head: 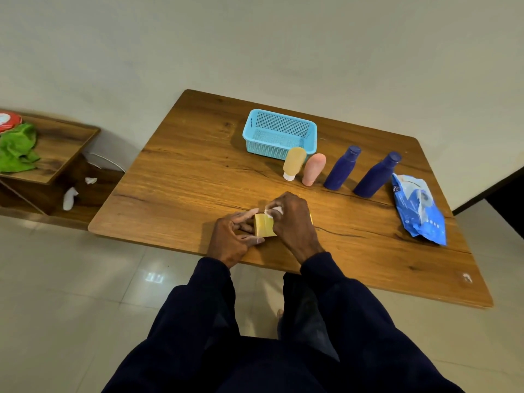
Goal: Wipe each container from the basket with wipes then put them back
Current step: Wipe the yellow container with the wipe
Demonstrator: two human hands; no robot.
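Observation:
A yellow container [263, 226] lies on its side near the table's front edge. My left hand [233, 240] grips its left end. My right hand [292, 222] covers its right part and presses a white wipe [272, 210] against it. The light blue basket [279, 134] stands at the back of the table with nothing visible in it. In front of it stand a yellow-orange tube [294, 163], a pink tube [313, 169] and two dark blue bottles [342, 168] [377, 175]. A blue wipes pack [418, 211] lies at the right.
The wooden table [184, 177] has its front edge right under my hands. At the left, a low wooden shelf [56, 143] carries a green cloth [18, 148] and a red lid [8, 120]. Crumpled white wipes [70, 197] lie below it.

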